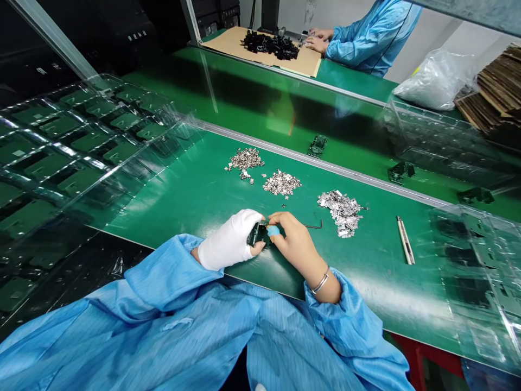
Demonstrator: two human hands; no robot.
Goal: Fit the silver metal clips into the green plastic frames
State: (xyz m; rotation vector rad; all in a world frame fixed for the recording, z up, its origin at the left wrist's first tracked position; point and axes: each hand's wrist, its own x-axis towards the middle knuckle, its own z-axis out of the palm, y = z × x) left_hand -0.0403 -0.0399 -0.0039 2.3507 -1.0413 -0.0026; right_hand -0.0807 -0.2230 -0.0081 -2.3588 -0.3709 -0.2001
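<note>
My left hand (232, 241), in a white glove with bare fingertips, grips a small dark green circuit board (255, 233) near the table's front edge. The fingers of my right hand (295, 241) are pinched together at the board's right side, and a blue finger cot (273, 231) covers one fingertip. Whatever sits in that pinch is too small and hidden to make out. A thin L-shaped dark rod (314, 226) shows just beyond my right hand. Past both hands lie two piles of small metal parts (246, 158) (281, 183), with a heap of flat silver pieces (342, 212) to the right.
Clear plastic trays with boards stand at left (81, 136) and right (480, 271). A pale cutter-like tool (405, 240) lies at right. Behind a metal rail (285, 152), boards (317, 145) rest on a green strip. Across it, a co-worker's hands (319, 41) are near black parts (271, 44).
</note>
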